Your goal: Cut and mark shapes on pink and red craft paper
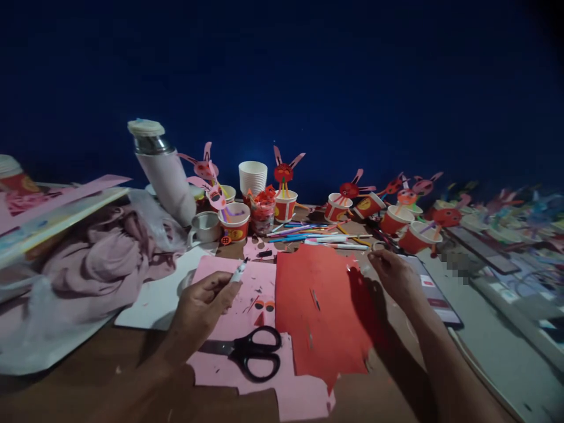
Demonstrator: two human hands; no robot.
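Note:
My left hand (210, 299) is closed around a white marker (239, 271), its dark tip pointing up and away. Under that hand lies pink paper (215, 367) with cut edges. On it are cut-out orange and black eye shapes (265, 305) and a small red triangle (259, 319). Black-handled scissors (253, 354) rest just below them. A black cap (265, 254) lies beyond the marker. To the right is a red paper sheet (326, 311). My right hand (394, 273) hovers past its far right corner, fingers pinched together; whatever they hold is too small to make out.
Red paper cups (234, 222) with paper rabbit figures (283, 171) line the back, beside stacked white cups (252, 176). Pens and sticks (308, 232) lie in front. A thermos (163, 176), metal mug (206, 228) and bunched cloth (114, 252) stand left; a phone (434, 288) lies right.

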